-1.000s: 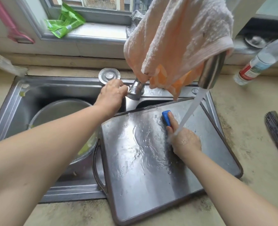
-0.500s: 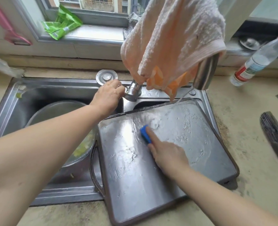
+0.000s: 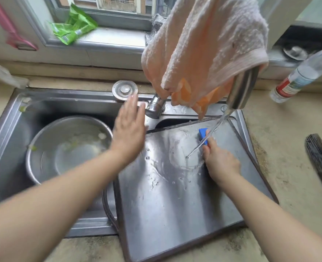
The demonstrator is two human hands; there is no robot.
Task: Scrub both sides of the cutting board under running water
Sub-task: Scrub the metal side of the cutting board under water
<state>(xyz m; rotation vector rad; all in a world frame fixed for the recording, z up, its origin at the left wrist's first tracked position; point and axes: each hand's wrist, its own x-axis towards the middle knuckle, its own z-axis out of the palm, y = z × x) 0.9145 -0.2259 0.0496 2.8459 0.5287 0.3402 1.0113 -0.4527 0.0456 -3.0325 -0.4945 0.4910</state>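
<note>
The fingers point(image 3: 206, 143) of the right hand point(image 3: 220, 163) pinch a blue scrubber point(image 3: 202, 135) against the wet steel cutting board point(image 3: 175, 195), which lies over the right basin of the sink point(image 3: 3, 140). Water point(image 3: 216, 127) from the faucet point(image 3: 241, 89) falls beside them. The left hand point(image 3: 129, 129) hovers near the faucet base with fingers straight and together. A steel bowl point(image 3: 48, 154) sits in the left basin.

Right hand point(image 3: 221, 163) presses blue sponge point(image 3: 203, 136) on wet cutting board point(image 3: 175, 205).
</note>
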